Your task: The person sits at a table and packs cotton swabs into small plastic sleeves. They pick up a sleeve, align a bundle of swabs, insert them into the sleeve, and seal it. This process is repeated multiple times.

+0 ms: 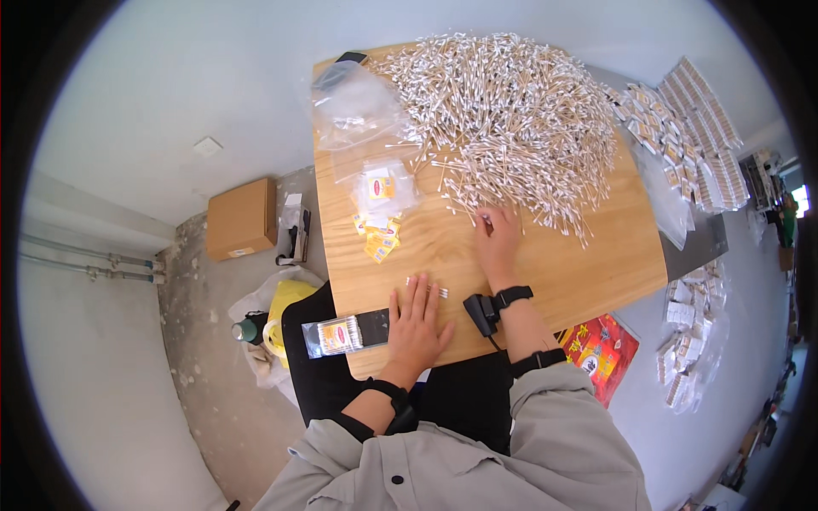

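Observation:
A big heap of cotton swabs (511, 119) with white tips and pale sticks spreads over the far side of the wooden table (443, 243). At the heap's near edge, my right hand (498, 245) has its fingers pinched together on cotton swabs, with white tips showing by the fingertips. My left hand (416, 330) lies flat near the front edge, fingers stretched out over a few loose swabs (437, 290). Left of it rests a filled clear packet of swabs (334, 335) on a dark flat strip (373, 327). Yellow labels (382, 243) lie farther back.
Small clear bags (394, 189) are stacked behind the labels, and a larger plastic bag (358, 106) lies at the far left. Packed white boxes (703, 128) stand at the right. A cardboard box (242, 220) and a yellow bag (285, 308) sit on the floor to the left.

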